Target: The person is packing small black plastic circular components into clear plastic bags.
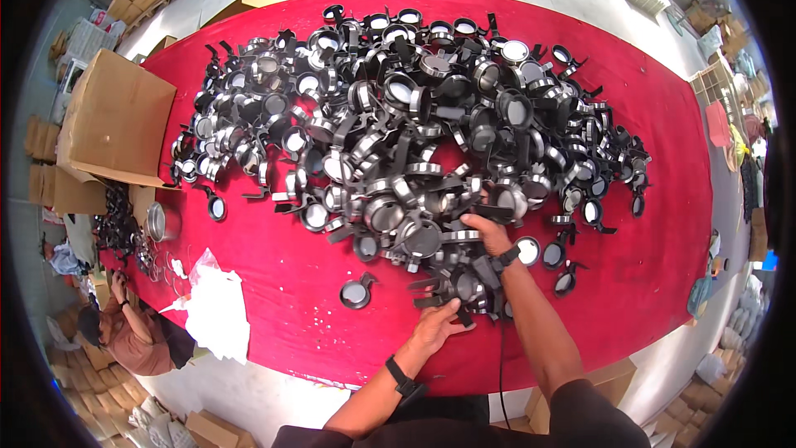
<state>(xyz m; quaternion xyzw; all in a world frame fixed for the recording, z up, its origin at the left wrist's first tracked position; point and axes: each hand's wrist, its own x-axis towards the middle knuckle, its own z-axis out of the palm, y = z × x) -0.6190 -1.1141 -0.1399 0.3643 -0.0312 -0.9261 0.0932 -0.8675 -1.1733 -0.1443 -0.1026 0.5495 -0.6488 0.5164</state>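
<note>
Fingers of the left hand (pixel 437 321) curl around a black-and-silver round part (pixel 458 285) near the surface's (pixel 290 282) front edge; right hand (pixel 487 231) digs clenched into the heaped pile (pixel 414 108), pulling pieces closer.

Glossy metal rings w/ matt black plastic handles (pixel 414 116), red cloth table cover (pixel 663 224), cardboard box (pixel 116 116)

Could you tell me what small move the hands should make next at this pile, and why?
Probably draw the near clump toward the table edge: the left hand grips its near side, the right hand sits behind it, and it still touches the big pile.
</note>
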